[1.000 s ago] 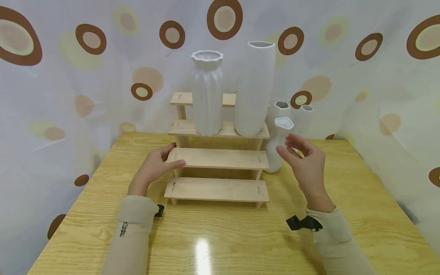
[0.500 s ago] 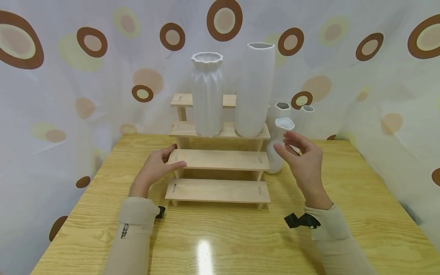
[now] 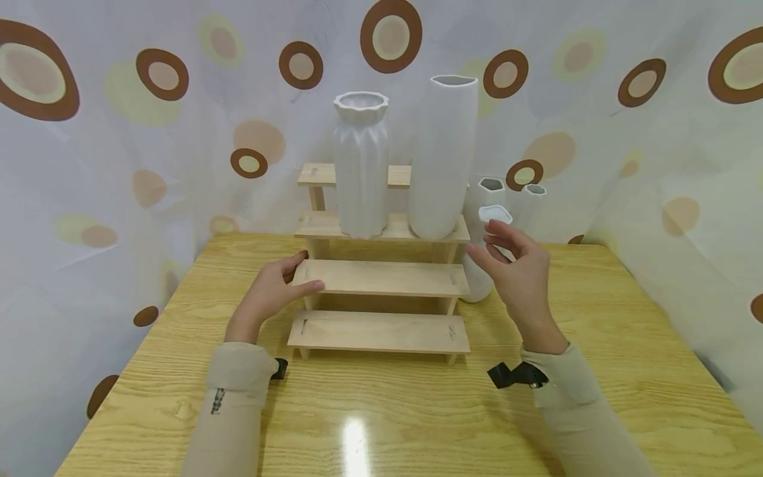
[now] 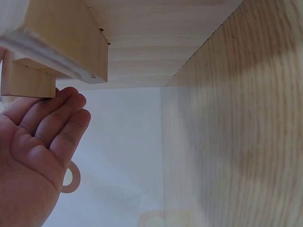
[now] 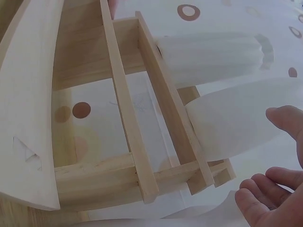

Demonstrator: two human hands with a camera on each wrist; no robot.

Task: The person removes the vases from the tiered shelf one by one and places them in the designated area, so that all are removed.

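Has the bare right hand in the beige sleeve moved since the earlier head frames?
Yes. In the head view, the right hand has moved left and slightly up, toward the four-tier pale wooden rack.

My head view looked forward and down across the table [image 3: 417, 411]; my wrist views sat close and rolled sideways, the left lower, all sharing the wooden stand [image 3: 381, 277].

Five white vases [image 3: 361, 169], one wooden stand [image 3: 381, 277] with four shelves [image 3: 378, 331], one left hand [image 3: 269, 293], one right hand [image 3: 523, 281], two beige sleeves [image 3: 232, 414] and one surface [image 3: 429, 424] can be counted.
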